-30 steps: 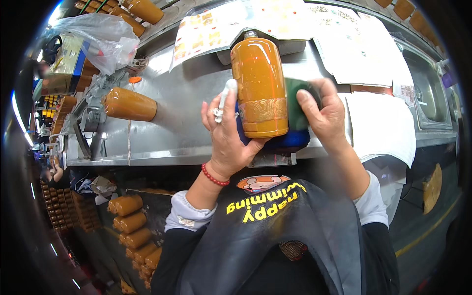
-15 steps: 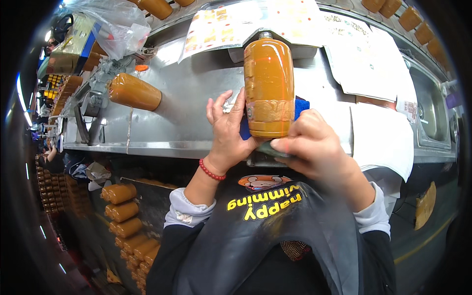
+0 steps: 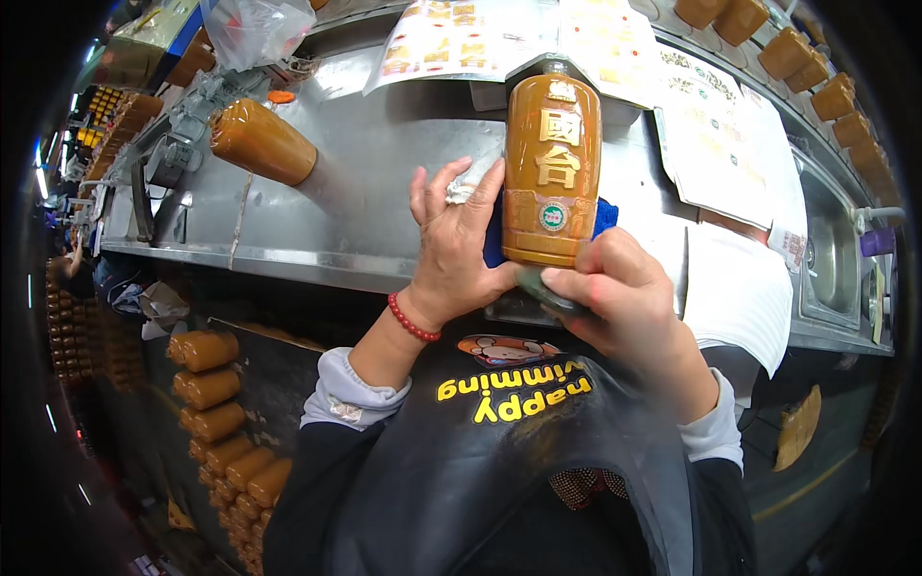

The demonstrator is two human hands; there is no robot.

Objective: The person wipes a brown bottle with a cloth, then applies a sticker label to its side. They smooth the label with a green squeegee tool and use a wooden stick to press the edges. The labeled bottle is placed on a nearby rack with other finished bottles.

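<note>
A large amber-brown bottle lies on its side, neck away from me, its base at the near edge of the metal bench. Raised gold characters and a round green-and-white sticker face up. Along its left side is my left hand, fingers stretched and spread, thumb by the base. Something white shows at those fingers; I cannot tell whether it is a wrap or cloth. My right hand pinches a flat dark green pad against or just below the bottle's base. Blue cloth shows under the bottle.
Another brown bottle lies at the bench's left. Printed sheets cover the back, with white paper stacks at right beside a metal sink. Several bottles are stacked low at left; more line the back shelf.
The bottle has turned about its long axis, bringing the gold characters and round sticker uppermost. My right hand still grips the green pad at the base. The whole view has shifted slightly.
</note>
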